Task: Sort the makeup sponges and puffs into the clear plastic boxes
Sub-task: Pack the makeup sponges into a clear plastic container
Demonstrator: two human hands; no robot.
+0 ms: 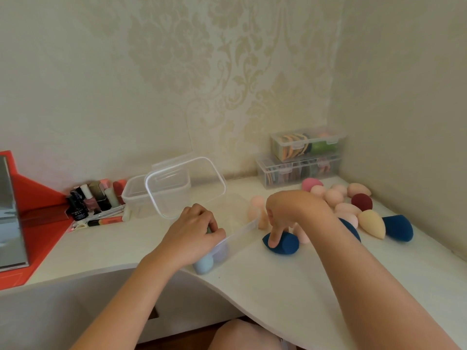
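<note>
- Desk: white, set in wallpapered corner.
- Clear box: open, near front edge; pale blue sponge and lilac sponge inside at near end.
- Lid: clear, tilted up behind box.
- Left hand: over box's near corner, fingers curled round green object, mostly hidden.
- Right hand: fingers pointing down, pinching dark blue sponge, which lies on desk just right of box.
- Loose sponges: pink, peach, maroon, yellow, blue; heaped far right.
- Stacked boxes: two, closed, filled, back corner.
- Cosmetic bottles: back left.
</note>
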